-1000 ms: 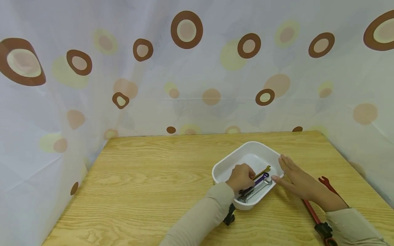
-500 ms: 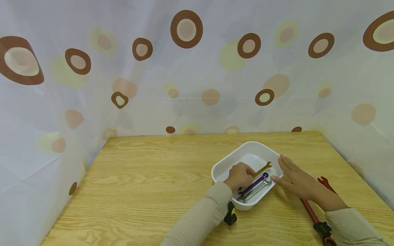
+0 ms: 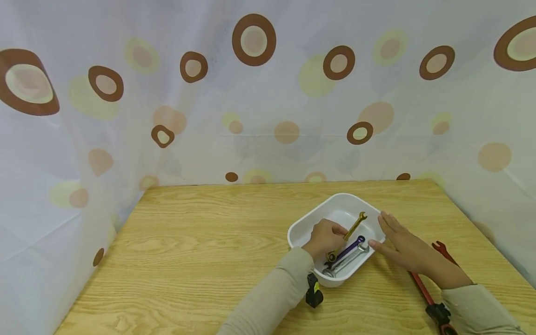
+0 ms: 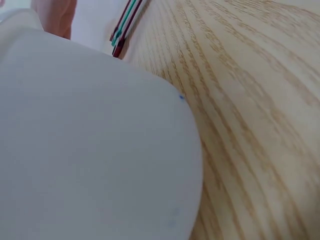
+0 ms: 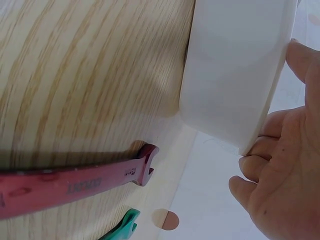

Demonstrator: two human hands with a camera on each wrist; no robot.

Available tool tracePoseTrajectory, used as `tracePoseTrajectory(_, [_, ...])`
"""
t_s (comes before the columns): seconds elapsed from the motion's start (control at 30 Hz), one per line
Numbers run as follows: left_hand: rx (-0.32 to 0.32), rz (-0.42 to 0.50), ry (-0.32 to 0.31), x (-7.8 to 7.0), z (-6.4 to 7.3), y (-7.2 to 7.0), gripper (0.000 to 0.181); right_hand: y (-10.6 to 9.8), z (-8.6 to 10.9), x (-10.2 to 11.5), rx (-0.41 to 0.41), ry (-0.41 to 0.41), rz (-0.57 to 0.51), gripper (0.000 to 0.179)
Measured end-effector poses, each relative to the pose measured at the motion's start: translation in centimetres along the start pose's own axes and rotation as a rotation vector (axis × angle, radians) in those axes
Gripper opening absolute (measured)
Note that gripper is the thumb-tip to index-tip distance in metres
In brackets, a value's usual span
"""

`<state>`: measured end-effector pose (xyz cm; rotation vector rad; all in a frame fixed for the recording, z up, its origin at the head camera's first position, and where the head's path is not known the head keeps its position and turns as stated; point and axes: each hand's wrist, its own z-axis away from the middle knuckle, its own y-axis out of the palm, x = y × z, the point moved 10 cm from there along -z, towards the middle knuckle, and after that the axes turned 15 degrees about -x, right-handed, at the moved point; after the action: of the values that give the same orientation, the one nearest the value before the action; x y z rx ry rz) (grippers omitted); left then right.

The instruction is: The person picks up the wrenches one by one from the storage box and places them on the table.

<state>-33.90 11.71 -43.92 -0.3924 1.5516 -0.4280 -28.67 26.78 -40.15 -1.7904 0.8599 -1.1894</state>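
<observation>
My left hand (image 3: 325,238) reaches into a white plastic tub (image 3: 345,199) and pinches a gold combination wrench (image 3: 355,227) near its middle. The wrench's open end points up to the far right, its ring end down to the near left. Beneath it a purple wrench (image 3: 352,245) and a silver wrench (image 3: 351,261) lie side by side in the tub. My right hand (image 3: 404,244), fingers straight, rests against the tub's right rim. In the right wrist view its fingertips (image 5: 252,167) touch the rim of the tub (image 5: 230,75). The left hand is mostly cut off in the left wrist view.
Red wrenches (image 3: 424,287) lie on the wooden table (image 3: 201,246) right of the tub, partly hidden under my right forearm. A green wrench (image 5: 122,227) lies beside a red wrench (image 5: 95,182) in the right wrist view. A patterned cloth (image 3: 268,107) encloses the table's back and sides.
My left hand has raised and turned the gold wrench, so its open end stands higher and its ring end has come into sight. The right hand stays at the rim.
</observation>
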Motion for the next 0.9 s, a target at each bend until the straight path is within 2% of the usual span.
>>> tracePoseTrajectory(0.3, [-0.044, 0.089, -0.048, 0.30, -0.38, -0.12, 0.017, 0.13, 0.03, -0.16, -0.016, 0.001, -0.030, 0.085])
tracePoseTrajectory(0.6, [-0.038, 0.122, -0.069, 0.33, -0.41, -0.03, 0.012, 0.21, 0.09, -0.20, -0.007, 0.010, -0.022, 0.087])
tracePoseTrajectory(0.9, [-0.034, 0.198, -0.097, 0.24, -0.61, -0.16, 0.016, 0.17, 0.08, -0.25, -0.002, 0.024, -0.021, 0.088])
